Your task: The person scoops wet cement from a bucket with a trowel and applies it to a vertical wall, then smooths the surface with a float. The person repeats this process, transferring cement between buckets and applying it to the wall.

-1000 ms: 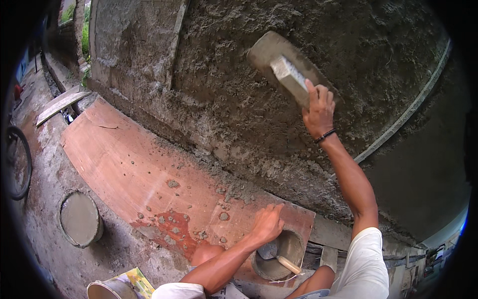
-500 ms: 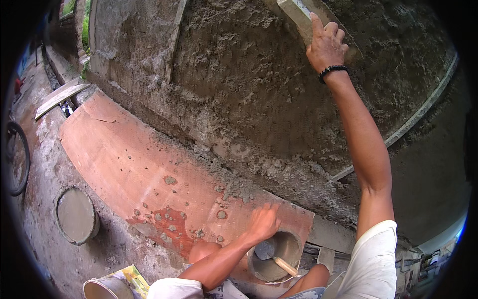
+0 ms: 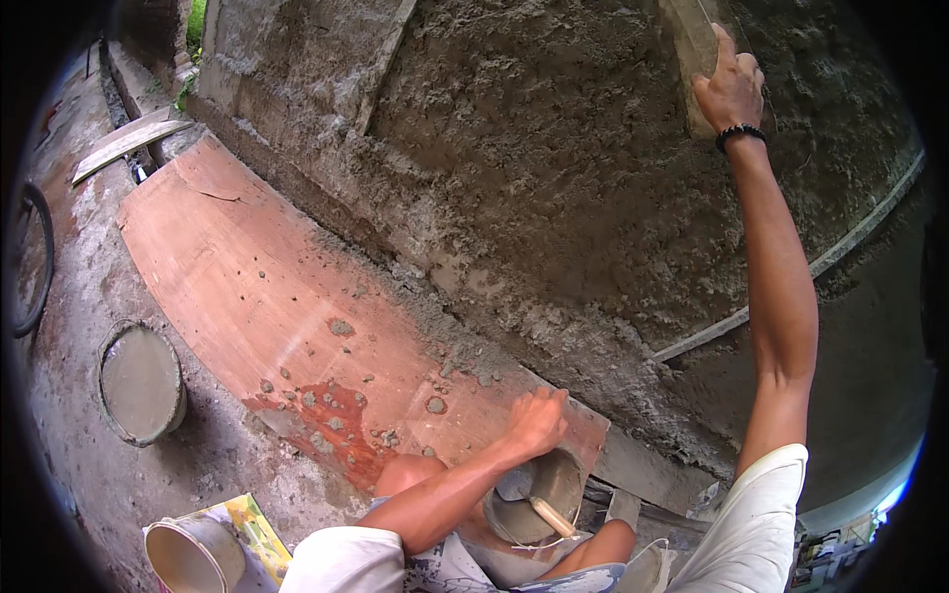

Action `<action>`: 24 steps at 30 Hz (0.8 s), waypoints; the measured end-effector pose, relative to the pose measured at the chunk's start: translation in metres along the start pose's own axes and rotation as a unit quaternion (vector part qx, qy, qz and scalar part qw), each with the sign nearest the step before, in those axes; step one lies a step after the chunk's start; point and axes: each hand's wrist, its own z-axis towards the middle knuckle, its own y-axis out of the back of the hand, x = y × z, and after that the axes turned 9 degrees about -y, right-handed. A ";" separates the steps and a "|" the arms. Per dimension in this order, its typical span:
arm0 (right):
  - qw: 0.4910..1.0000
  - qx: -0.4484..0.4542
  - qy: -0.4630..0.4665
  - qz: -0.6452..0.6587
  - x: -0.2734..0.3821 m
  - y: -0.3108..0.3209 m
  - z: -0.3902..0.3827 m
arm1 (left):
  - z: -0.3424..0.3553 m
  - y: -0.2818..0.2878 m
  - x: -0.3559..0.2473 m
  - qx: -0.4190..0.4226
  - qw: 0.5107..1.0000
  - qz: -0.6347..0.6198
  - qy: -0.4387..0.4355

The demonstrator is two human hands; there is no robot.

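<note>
My right hand (image 3: 732, 94) is stretched up to the wall, closed around a long, flat plastering float (image 3: 689, 64) that lies against the rough wet mortar (image 3: 554, 188). The float's upper end runs out of view. Low in the middle, my left hand (image 3: 537, 422) is beside the far rim of a mortar bucket (image 3: 568, 484), its fingers curled. Whatever those fingers may hold is hidden. Inside the bucket rests a trowel, its wooden handle (image 3: 554, 517) leaning on the near rim and its grey blade (image 3: 516, 484) partly behind my forearm.
A reddish board (image 3: 227, 267), spattered with mortar, runs along the wall's foot. To the left stand a bucket of grey mix (image 3: 141, 381) and a pale bucket (image 3: 193, 556). A narrow strip (image 3: 791, 282) crosses the wall at the right. Wood pieces (image 3: 129, 146) lie at far left.
My right hand and the float have moved right across the wall, and the float is more upright. My left fingers are more curled. The view has shifted, and the bucket near my knees appears more tilted.
</note>
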 end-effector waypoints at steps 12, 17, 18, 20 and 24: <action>0.964 0.224 0.140 -0.005 0.081 -0.070 -0.256 | -0.009 0.014 -0.003 -0.015 1.000 -0.015 -0.003; 0.916 0.333 0.223 -0.002 0.063 -0.086 -0.337 | -0.013 0.025 -0.008 -0.039 0.999 -0.009 0.005; 0.922 0.312 0.231 -0.003 0.056 -0.087 -0.327 | -0.014 0.028 -0.011 -0.041 0.999 -0.020 0.007; 0.944 0.255 0.203 0.043 0.052 -0.069 -0.275 | -0.017 0.031 -0.007 -0.039 0.999 -0.027 0.014; 0.994 0.104 0.025 0.038 0.036 -0.026 -0.127 | -0.013 0.018 0.002 -0.021 0.999 -0.025 0.016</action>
